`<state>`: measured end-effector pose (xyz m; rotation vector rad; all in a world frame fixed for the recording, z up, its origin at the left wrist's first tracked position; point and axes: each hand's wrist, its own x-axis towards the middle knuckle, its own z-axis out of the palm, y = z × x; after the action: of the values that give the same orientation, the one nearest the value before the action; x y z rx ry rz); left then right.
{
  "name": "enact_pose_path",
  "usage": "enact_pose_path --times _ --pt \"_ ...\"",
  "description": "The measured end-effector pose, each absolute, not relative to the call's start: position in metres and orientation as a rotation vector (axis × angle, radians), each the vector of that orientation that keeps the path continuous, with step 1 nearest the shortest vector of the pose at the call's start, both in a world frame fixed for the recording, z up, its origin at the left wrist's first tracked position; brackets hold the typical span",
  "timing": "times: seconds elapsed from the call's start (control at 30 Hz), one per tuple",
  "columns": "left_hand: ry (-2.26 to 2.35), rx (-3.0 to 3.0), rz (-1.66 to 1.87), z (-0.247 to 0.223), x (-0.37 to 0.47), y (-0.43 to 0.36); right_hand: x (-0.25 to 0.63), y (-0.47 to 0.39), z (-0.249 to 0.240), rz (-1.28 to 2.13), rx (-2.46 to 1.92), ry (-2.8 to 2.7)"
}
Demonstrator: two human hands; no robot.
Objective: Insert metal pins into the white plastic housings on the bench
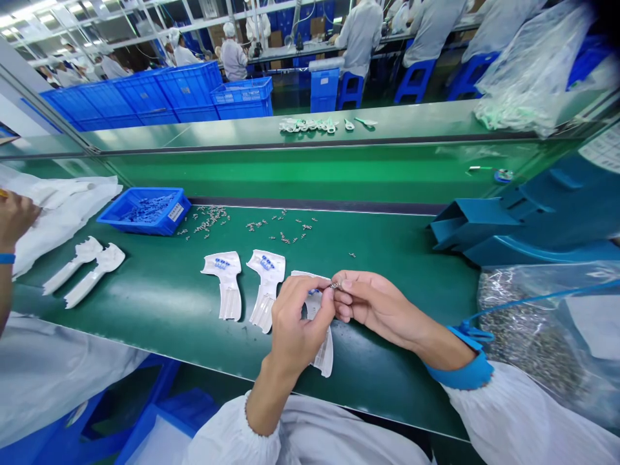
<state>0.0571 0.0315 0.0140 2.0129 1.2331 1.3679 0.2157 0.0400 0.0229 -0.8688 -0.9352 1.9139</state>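
Above the green table, my left hand and my right hand meet fingertip to fingertip. Both pinch a small metal spring between thumb and finger. Beneath them lies a white plastic shell, partly hidden by my left hand. Two more white shells, one at the left and one nearer my hands, lie side by side, each with small blue pieces at its top. Small metal parts are scattered further back on the table.
A blue bin of blue parts stands at the back left. Two white pieces lie near another person's hand. At the right are a bag of metal parts and teal bins. A raised shelf runs behind.
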Motion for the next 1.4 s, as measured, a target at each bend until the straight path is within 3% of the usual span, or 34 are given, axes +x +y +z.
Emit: enact_pose_path --times 0.77,0.9,1.13,1.27,1.4 --pt "1.307 1.907 1.303 0.012 0.058 0.032 0.220 0.041 0.018 1.367 -1.170 -1.328" --pt "1.274 1.907 1.262 0.015 0.056 0.033 0.249 0.041 0.046 0.954 -1.362 -1.381" --pt "1.099 1.884 1.281 0.008 0.049 0.033 0.343 0.041 0.160 -0.354 -1.962 -1.077" --pt "1.006 1.573 1.218 0.001 0.046 0.034 0.405 0.051 0.194 -0.428 -2.375 -0.968" --pt "0.772 0.851 1.226 0.008 0.040 0.040 0.435 0.045 0.190 -0.424 -2.342 -1.230"
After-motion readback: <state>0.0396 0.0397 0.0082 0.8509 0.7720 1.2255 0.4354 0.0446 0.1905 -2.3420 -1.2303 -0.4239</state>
